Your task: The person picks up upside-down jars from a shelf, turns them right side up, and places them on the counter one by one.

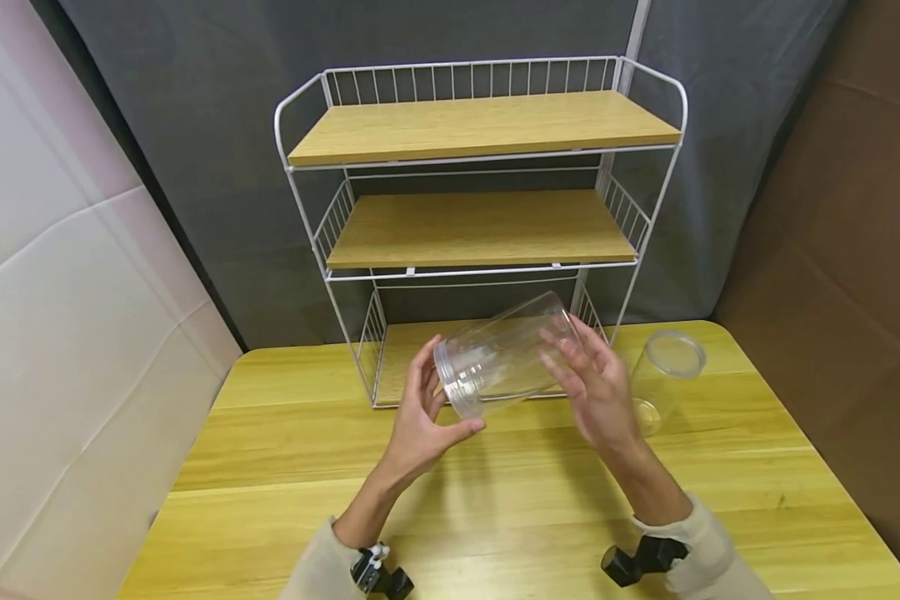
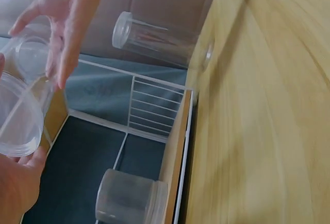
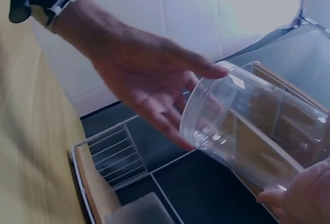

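Observation:
Both hands hold a clear plastic jar, tilted with its lidded end to the left and its base up to the right. The left hand grips the lid end, thumb below and fingers behind. Around the base end curl the fingers of the right hand. A second clear jar stands upright on the table, just right of the right hand. In the left wrist view, another clear jar sits on the rack's lowest board; the held jar largely hides it in the head view.
A white wire rack with three wooden boards stands at the back of the wooden table. A grey curtain hangs behind it. A white panel is at left, a brown one at right.

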The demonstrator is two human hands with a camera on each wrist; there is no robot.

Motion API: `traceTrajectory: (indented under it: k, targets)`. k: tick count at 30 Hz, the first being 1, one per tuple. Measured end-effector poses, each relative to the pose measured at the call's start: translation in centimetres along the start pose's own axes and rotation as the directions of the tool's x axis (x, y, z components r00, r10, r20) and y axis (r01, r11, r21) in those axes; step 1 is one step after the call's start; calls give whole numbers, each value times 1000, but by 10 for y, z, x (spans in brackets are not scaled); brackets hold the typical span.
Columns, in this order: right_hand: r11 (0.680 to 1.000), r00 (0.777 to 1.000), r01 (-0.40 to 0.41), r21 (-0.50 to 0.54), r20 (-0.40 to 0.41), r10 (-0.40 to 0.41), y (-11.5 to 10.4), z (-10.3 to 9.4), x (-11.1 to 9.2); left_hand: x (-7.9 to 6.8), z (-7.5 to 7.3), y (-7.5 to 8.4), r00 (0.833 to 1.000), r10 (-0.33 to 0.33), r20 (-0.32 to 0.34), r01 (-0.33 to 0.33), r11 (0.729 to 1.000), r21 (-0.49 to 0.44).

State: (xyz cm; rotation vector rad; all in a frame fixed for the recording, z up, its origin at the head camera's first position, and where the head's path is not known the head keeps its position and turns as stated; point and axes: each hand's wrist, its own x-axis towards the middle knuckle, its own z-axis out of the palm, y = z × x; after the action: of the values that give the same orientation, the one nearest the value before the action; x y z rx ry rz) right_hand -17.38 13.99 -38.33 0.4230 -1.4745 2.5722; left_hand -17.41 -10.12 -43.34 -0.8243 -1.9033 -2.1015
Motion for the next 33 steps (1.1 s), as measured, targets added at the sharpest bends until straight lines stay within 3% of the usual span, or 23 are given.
traceTrajectory:
  k: [9,13,16,20,25,28,33]
  targets:
    - [998,996,-29,-58,80,33,9,-8,-2,2,-8,6,997,70,-20,-71,996,-51]
    - [986,991,-52,-158,117,71,10,-14,-2,3,-15,11,996,88,-27,-89,995,-51]
    - [959,986,-59,-277,135,100,9,-20,-3,2,-19,15,996,82,-20,-82,995,-51]
    - [890,984,0,-456,159,81,2,-27,-2,2,-27,19,997,77,-18,-78,997,-26]
    - [815,970,193,-547,232,-74,-19,-33,4,4,-40,26,997,75,-26,-74,997,35]
    - [719,946,319,-617,260,-196,-34,-36,10,3,-50,29,998,60,-32,-57,996,70]
    - [531,882,457,-713,284,-377,-58,-45,24,3,-63,36,999,39,-36,-33,988,154]
